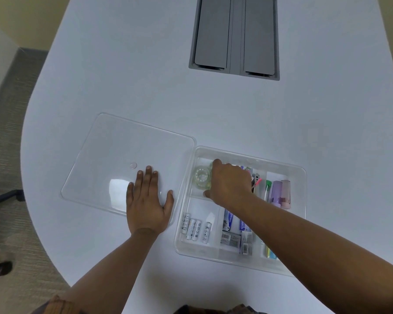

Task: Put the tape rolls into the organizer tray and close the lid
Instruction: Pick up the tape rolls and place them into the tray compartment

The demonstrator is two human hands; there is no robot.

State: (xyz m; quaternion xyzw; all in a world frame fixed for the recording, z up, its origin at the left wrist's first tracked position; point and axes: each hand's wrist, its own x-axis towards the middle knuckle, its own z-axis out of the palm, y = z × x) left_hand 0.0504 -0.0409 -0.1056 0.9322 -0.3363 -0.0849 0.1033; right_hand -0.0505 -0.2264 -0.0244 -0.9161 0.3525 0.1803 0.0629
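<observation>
— Hands first: where are they?
— Left hand (146, 200) lies flat, fingers spread and apart, palm down on the near right corner of the clear square plastic lid (114, 159); it clasps nothing. Right hand (228, 183) reaches into the far left compartment of the clear plastic organizer tray (301, 223); its grip is curled about a clear roll of tape (201, 176), thumb at the near side, fingertips at the far side.

— And the roll itself?
— Lying on its side in that far left compartment, core facing up; whether it rests on the tray floor or is held just off it, I cannot tell.

— The lid?
— Off the tray, flat on the white bench (145, 75), just left of the tray, edges nearly touching.

— What else is in the tray?
— Four white batteries (195, 228) in the near left compartment; blue and white packets (235, 234) in the middle near one, partly under the right forearm; a green marker (268, 185) and two lilac and pink cylinders (281, 192) at the far right.

— Beyond the tray?
— Grey cable hatch (234, 35) set into the bench.
</observation>
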